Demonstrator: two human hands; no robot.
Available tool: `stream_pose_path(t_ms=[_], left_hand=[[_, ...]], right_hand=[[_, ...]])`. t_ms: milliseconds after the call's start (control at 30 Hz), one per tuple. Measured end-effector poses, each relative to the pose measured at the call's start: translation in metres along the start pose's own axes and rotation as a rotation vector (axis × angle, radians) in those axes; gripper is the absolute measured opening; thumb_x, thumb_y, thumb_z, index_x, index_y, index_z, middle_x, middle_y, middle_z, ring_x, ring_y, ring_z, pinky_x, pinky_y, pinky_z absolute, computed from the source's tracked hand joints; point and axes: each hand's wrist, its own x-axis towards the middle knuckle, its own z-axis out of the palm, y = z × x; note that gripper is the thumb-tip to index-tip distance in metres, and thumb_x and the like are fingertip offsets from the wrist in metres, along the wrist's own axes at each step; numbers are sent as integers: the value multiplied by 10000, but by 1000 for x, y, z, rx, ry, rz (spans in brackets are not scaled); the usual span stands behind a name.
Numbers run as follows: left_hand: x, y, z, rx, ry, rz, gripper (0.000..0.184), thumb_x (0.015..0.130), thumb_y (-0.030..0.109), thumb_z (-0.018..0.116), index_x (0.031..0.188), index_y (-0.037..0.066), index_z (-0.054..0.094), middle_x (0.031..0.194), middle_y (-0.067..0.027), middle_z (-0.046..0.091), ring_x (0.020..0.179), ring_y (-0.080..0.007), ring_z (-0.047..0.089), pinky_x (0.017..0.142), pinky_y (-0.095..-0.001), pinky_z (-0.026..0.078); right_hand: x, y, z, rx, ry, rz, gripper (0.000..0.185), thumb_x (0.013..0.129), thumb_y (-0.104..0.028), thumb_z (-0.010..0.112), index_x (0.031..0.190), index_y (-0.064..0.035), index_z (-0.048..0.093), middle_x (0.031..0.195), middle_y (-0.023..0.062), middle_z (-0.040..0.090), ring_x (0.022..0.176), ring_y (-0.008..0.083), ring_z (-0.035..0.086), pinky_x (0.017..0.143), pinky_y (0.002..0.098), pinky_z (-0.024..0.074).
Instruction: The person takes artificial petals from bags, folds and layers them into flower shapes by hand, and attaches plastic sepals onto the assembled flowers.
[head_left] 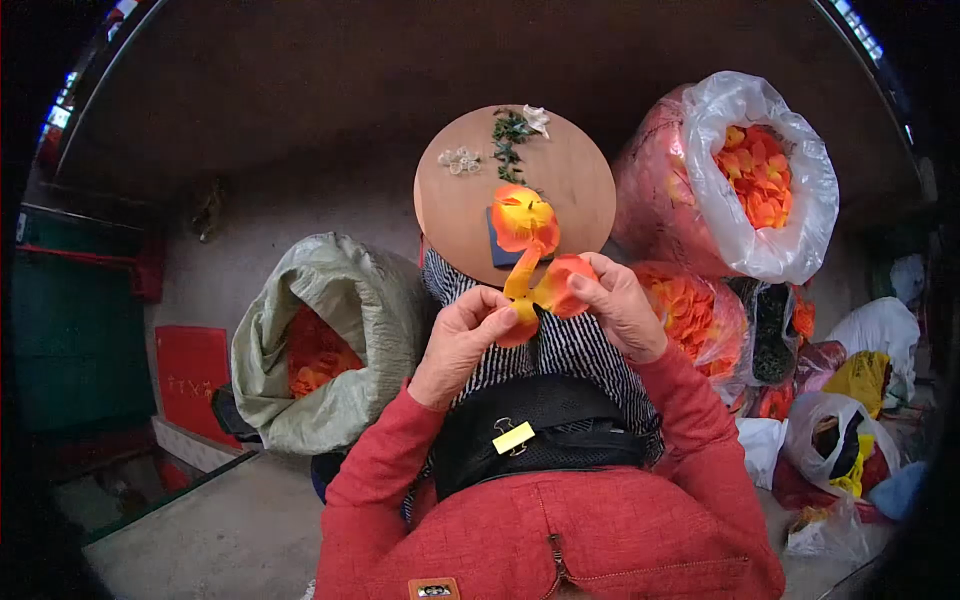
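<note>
- Fingers (484, 300) of the left hand (455, 345) are clamped on the lower-left part of an orange-and-yellow petal piece (545, 291), at its eight o'clock.
- Fingers of the right hand (628, 310) pinch its lobe at three o'clock, thumb on top.
- The petal piece is stretched between both hands, above the striped trousers (590, 350), with another lobe pointing to twelve.
- Just beyond it, at twelve, more orange-yellow petals (525, 215) show over a dark flat item (499, 250); whether they touch the held piece I cannot tell.
- Both lie over the round desk (450, 220), which also carries green leaves (508, 135), a white scrap (536, 120) near its far edge and clear plastic bits (460, 160) toward eleven.
- At two o'clock stands a clear-lined sack (812, 190) of petals; at three, a smaller petal-filled bag (700, 315).
- Around nine, a pale woven sack (390, 345) gapes, petals inside.
- At six, a black waist bag (570, 415) bears a yellow clip (514, 438).
</note>
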Motion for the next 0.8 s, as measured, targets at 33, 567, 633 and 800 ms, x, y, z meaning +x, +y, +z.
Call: stream_pose_path(t_ms=[33,567,633,800], left_hand=[[0,0,-2,5,16,16,128,853,138,592,913,36,543,849,-6,594,761,-66,564,689,-204,465],[65,9,9,-277,147,173,307,856,97,572,1126,4,457,897,-46,605,801,-88,597,702,-198,488],[65,8,11,-272,153,167,304,859,97,568,1127,4,456,906,-47,604,788,-88,598,695,-199,491],[62,20,17,-270,156,197,297,863,90,560,1127,2,456,894,-53,608,777,-84,596,689,-195,489]], right_hand=[[3,1,-1,-104,-30,26,264,861,-204,581,1033,-6,551,941,22,605,865,73,563,779,224,460],[83,-35,-11,-383,98,-297,166,868,-183,573,949,-44,615,785,-24,608,656,12,535,544,142,415],[83,-31,-14,-388,98,-298,168,869,-187,575,949,-44,613,792,-25,608,658,11,535,549,143,416],[81,-39,-9,-360,112,-299,171,879,-154,558,969,-16,603,836,-16,611,700,22,528,606,149,415]])
